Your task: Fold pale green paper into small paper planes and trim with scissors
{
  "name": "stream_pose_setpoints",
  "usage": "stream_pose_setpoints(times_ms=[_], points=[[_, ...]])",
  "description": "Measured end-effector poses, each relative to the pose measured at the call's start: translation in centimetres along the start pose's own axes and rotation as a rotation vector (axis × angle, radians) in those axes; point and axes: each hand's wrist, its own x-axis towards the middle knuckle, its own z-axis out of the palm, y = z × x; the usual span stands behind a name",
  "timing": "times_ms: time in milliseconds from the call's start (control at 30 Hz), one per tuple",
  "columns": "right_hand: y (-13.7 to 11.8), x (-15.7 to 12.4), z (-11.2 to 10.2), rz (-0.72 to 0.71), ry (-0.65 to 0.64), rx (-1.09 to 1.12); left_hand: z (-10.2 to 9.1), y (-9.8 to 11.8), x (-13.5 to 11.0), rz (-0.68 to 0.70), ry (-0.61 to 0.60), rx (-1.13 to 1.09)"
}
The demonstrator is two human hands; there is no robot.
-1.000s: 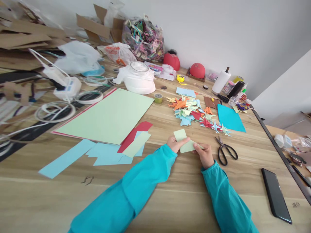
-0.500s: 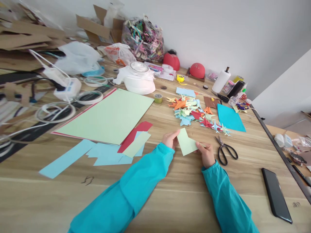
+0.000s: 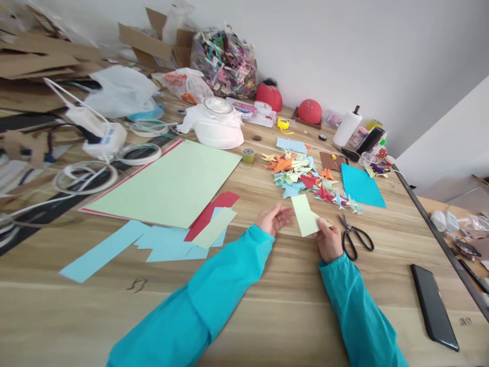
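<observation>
A pale green piece of paper [image 3: 304, 216], bent into an L shape, is pinched at its right end by my right hand [image 3: 329, 241]. To its left, my left hand [image 3: 274, 219] is apart from the paper, its fingers loosely spread with nothing in them. Black-handled scissors [image 3: 353, 237] lie with their blades parted just right of my right hand. Beyond the paper is a heap of folded paper shapes [image 3: 294, 173] in orange, red, blue and green. Cut strips, among them a red strip [image 3: 206, 216] and a light blue strip [image 3: 103, 251], lie left of my left hand.
Large pale green sheets [image 3: 171, 178] lie at the left, near a power strip [image 3: 105, 140] and coiled cables. A turquoise sheet [image 3: 362, 186] is beyond the scissors. A black phone [image 3: 434, 306] rests at the right. Bags, a white roll [image 3: 347, 128] and red pincushions line the wall.
My left hand has let go of the green paper and its fingers have spread. The paper has shifted right and slightly up, held in my right hand alone.
</observation>
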Motion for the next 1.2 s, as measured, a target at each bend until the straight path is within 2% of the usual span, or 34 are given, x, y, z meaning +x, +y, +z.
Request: stream_pose_setpoints(times_ms=[100,267,333,433,533,667,767,833,900,967,1033,1100,1200], points=[[-0.1,-0.1,0.0,0.005,-0.017,-0.009,0.2,-1.0,-0.2,-0.035,-0.134,0.07],[0.1,-0.4,0.0,-0.001,-0.181,-0.245,0.8,-2.3,-1.1,-0.065,-0.367,0.117],[0.1,-0.6,0.1,-0.016,-0.238,-0.3,0.9,-2.2,-1.3,-0.041,-0.399,0.141],[0.3,-0.8,0.4,-0.041,-0.27,-0.338,0.9,-1.7,-1.4,-0.007,-0.347,0.13],[0.6,-0.9,0.6,-0.138,-0.17,-0.4,1.1,-1.1,-1.4,-0.031,-0.239,0.023],[0.4,-0.9,-0.8,-0.383,0.165,-0.685,1.2,-0.4,-1.4,-0.101,-0.132,-0.055],[-0.4,-0.7,-3.6,-0.548,0.387,-0.934,1.2,-0.1,-1.3,-0.147,-0.098,-0.053],[-1.0,-0.8,-6.1,-0.673,0.468,-1.196,1.2,0.1,-1.2,-0.141,-0.084,-0.054],[-1.5,-1.0,-8.6,-0.685,0.561,-1.464,1.2,0.2,-1.1,-0.141,-0.085,-0.039],[-1.8,-1.4,-10.6,-0.62,0.554,-1.648,1.2,0.2,-1.0,-0.149,-0.097,-0.01],[-1.9,-1.8,-11.8,-0.597,0.414,-1.769,1.3,0.3,-0.9,-0.145,-0.114,0.018],[-2.1,-2.3,-12.1,-0.595,0.352,-1.83,1.4,0.3,-0.9,-0.109,-0.133,0.037],[-2.6,-3.2,-11.2,-0.518,0.315,-1.847,1.1,0.3,-0.8,-0.063,-0.165,0.076]])
